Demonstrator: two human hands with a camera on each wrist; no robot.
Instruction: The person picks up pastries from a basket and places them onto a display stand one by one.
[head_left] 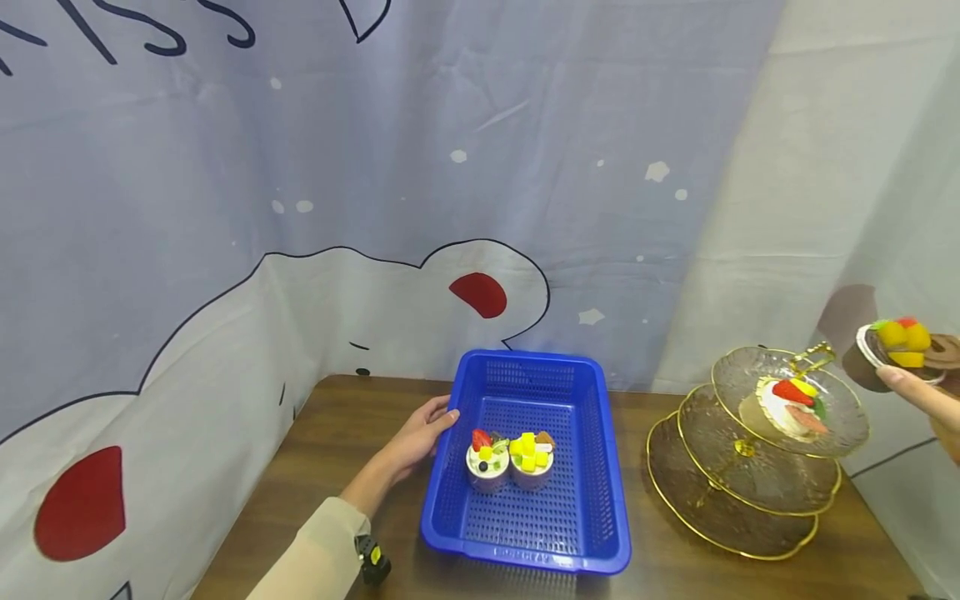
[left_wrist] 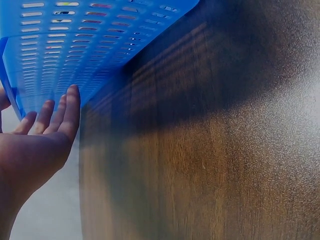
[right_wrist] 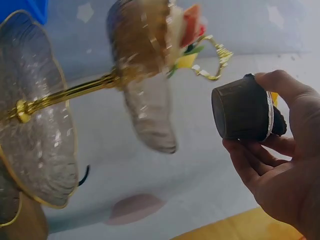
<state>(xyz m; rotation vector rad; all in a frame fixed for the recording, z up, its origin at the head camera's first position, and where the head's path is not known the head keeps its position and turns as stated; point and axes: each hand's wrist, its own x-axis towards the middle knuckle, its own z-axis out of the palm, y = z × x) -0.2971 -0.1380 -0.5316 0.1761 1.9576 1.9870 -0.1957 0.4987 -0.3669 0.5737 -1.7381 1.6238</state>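
My right hand [right_wrist: 280, 165] holds a toy cupcake in a dark brown cup [right_wrist: 242, 110], thumb on one side and fingers on the other. The head view shows this cupcake, topped with yellow and red fruit pieces, raised to the right of a tiered glass stand [head_left: 742, 500] with gold rims. Another cupcake [head_left: 787, 408], with strawberry and cream, sits on the stand's top plate. My left hand [head_left: 416, 437] holds the left rim of a blue plastic basket [head_left: 525, 550], its fingers along the outer wall. Two fruit-topped cupcakes [head_left: 487, 467] stand side by side in the basket.
A brown wooden table [head_left: 337, 442] carries the basket and the stand. Behind it hangs a printed curtain [head_left: 420, 167]. The stand has a gold handle [head_left: 813, 357] on top. A dark cable [head_left: 892, 457] runs behind the stand at the right.
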